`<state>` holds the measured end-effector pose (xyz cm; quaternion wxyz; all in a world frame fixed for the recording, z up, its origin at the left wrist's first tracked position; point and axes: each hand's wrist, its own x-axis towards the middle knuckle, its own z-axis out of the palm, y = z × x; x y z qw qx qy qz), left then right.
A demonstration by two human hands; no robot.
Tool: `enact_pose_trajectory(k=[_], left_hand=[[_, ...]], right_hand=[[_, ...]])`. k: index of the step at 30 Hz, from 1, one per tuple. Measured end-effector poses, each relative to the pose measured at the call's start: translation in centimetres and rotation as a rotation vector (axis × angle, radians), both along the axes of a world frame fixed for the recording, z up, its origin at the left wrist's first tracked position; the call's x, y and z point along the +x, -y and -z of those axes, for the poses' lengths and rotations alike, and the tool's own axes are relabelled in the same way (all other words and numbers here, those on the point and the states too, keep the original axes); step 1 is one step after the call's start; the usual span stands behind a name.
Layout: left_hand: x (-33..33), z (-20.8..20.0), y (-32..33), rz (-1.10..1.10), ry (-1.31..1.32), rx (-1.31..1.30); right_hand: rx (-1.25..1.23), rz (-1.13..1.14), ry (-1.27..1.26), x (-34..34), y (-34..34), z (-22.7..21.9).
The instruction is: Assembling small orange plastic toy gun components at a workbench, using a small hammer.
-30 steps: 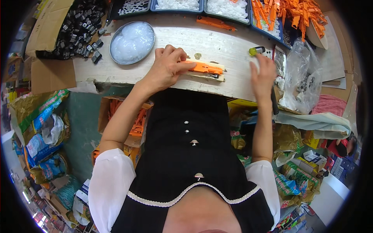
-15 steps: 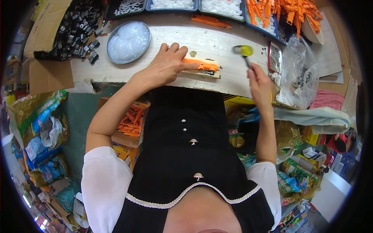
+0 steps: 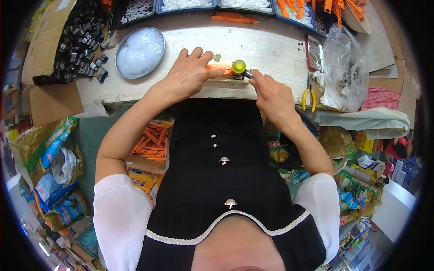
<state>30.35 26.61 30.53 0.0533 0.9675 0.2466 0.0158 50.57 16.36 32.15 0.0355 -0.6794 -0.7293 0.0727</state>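
My left hand lies palm down on the bench, its upper fingers spread. One extended finger presses an orange plastic part onto a pale, flat block near the bench's front edge. In my right hand is a small hammer with a yellow-green head and a dark shaft. The hammer head covers the right portion of the part, just beyond my left fingertip. Whether it touches the part, I cannot tell.
A round dish of clear gel-like stuff stands left of my left hand, beside a carton of black pieces. Trays of white parts line the back. Yellow-handled pliers and a clear plastic bag lie to the right.
My right hand has swung the hammer leftward from beside the block onto the orange part. The left hand keeps its hold. The whole view has shifted slightly.
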Motion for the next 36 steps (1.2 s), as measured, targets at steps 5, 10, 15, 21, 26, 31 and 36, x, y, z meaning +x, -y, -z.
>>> enact_pose_trajectory(k=[5,10,15,21,26,31,36], left_hand=[[-0.1,0.2,0.2,-0.01,0.017,0.019],[-0.1,0.5,0.3,0.024,0.064,0.038],[0.0,0.1,0.0,-0.029,0.055,-0.084],[-0.2,0.4,-1.5,-0.121,0.184,-0.292],[-0.5,1.0,-1.7,-0.238,0.386,-0.414],[-1.0,2.1,-1.2,-0.281,0.476,-0.414],[-1.2,2.6,0.3,-0.355,0.679,-0.412]], right_hand=[[0.373,-0.071,-0.182,-0.1,0.2,-2.1],[0.033,-0.05,0.019,-0.2,0.2,-0.5],[0.051,0.023,-0.152,1.0,-0.5,-1.1],[0.128,0.032,-0.268,0.5,-0.7,-0.6],[0.327,-0.109,-0.451,-1.1,-0.8,-0.8],[0.333,-0.186,-0.424,-2.3,-1.8,1.1],[0.334,-0.015,-0.612,-2.4,-2.8,-1.3]])
